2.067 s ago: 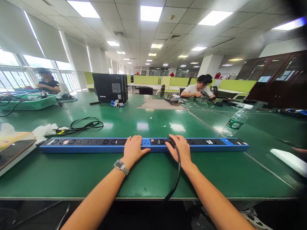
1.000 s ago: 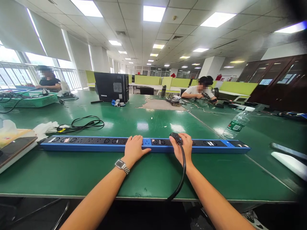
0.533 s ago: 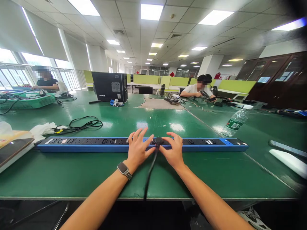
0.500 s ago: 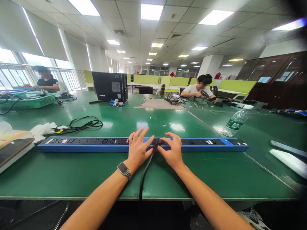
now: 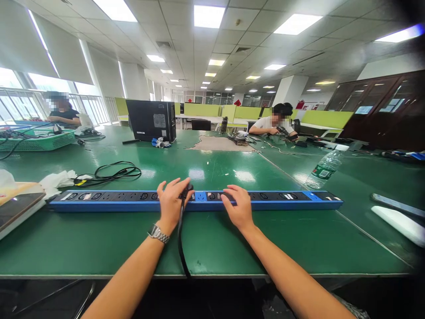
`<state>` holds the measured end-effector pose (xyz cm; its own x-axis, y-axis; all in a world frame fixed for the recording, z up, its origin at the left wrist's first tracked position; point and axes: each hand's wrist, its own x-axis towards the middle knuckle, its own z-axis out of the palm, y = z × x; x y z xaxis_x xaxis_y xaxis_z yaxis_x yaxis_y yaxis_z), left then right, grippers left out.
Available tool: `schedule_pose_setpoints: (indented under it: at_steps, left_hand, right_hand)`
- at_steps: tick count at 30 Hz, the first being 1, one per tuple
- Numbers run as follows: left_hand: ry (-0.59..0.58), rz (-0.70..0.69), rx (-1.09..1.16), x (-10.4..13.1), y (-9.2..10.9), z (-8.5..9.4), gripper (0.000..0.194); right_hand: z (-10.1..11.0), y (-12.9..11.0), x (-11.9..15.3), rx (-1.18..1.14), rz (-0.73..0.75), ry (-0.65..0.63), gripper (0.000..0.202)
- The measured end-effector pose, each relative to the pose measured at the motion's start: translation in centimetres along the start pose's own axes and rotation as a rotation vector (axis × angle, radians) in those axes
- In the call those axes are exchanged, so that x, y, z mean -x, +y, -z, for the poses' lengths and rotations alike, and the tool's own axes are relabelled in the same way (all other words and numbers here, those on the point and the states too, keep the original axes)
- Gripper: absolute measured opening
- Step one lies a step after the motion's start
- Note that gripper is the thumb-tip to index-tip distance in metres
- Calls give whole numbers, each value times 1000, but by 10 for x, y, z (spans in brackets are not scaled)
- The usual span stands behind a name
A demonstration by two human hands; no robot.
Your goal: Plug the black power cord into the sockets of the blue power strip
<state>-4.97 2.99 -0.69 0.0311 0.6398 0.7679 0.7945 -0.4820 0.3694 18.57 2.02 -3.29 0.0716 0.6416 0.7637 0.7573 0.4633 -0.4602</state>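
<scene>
A long blue and black power strip (image 5: 282,205) with several sockets lies across the green table in front of me. My left hand (image 5: 171,201) is closed on a black plug (image 5: 186,191), just over the strip and left of its middle. From that plug a black cord (image 5: 181,239) hangs down past the table's front edge. My right hand (image 5: 239,206), fingers apart and holding nothing, rests at the strip right of the middle. One blue socket (image 5: 200,196) shows between the two hands. Whether the plug touches the strip I cannot tell.
A coiled black cable (image 5: 116,170) lies behind the strip at left, near a tablet-like device (image 5: 20,204). A water bottle (image 5: 327,166) stands at right. Farther back are a black computer case (image 5: 151,120), a green basket (image 5: 43,141) and two people seated at the table.
My left hand has moved left with the plug, away from the socket by the strip's middle. My right hand has let go and stays almost in place, fingers apart.
</scene>
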Motion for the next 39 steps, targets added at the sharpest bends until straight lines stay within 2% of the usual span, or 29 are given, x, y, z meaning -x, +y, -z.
schedule_pose_setpoints:
  at_steps: [2, 4, 9, 13, 27, 35, 39]
  left_hand:
    - [66, 108, 7, -3, -16, 10, 39]
    - [63, 210, 3, -4, -30, 19, 40]
    - [-111, 332, 2, 1, -41, 26, 37]
    - [-169, 328, -18, 3, -38, 25, 38]
    - [-221, 169, -145, 2, -26, 28, 36]
    - [-140, 280, -213, 3, -31, 31, 40]
    - [-147, 310, -223, 2, -33, 35, 40]
  right_hand:
    - [-1, 13, -2, 124, -105, -2, 33]
    - [-2, 23, -2, 216, -168, -50, 35]
    - [-4, 26, 0, 290, -193, -143, 34]
    - [-3, 24, 0, 296, -194, -151, 35]
    - [-3, 24, 0, 292, -201, -159, 33]
    - [-2, 23, 0, 289, -198, -171, 31]
    - [-2, 23, -1, 287, -206, -176, 30]
